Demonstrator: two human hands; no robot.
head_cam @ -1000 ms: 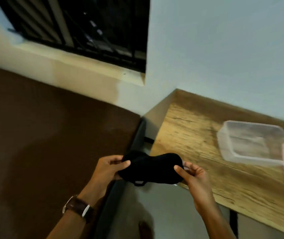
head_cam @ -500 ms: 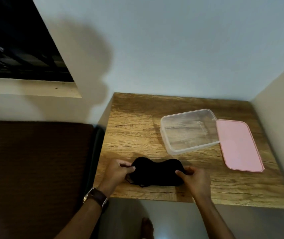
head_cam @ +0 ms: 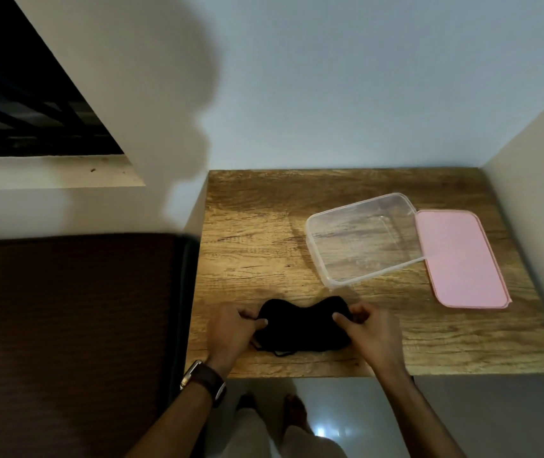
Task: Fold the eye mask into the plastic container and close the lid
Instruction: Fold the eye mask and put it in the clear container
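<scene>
A black eye mask point(head_cam: 300, 325) lies flat on the wooden table point(head_cam: 250, 252) near its front edge, its strap peeking out below. My left hand point(head_cam: 230, 332) pinches the mask's left end and my right hand point(head_cam: 368, 328) pinches its right end. Behind the mask, to the right, stands the clear plastic container point(head_cam: 363, 239), open and with nothing in it. Its pink lid point(head_cam: 459, 259) lies flat on the table, touching the container's right side.
Pale walls close in the table at the back and on the right. A dark brown bed or mattress point(head_cam: 65, 325) borders the table's left side. A dark barred window point(head_cam: 16, 94) sits upper left. My feet and the tiled floor show below the table edge.
I have turned from the bed towards the table and brought the mask, held in both hands, down from the air onto the wood. Container and lid have stayed where they were.
</scene>
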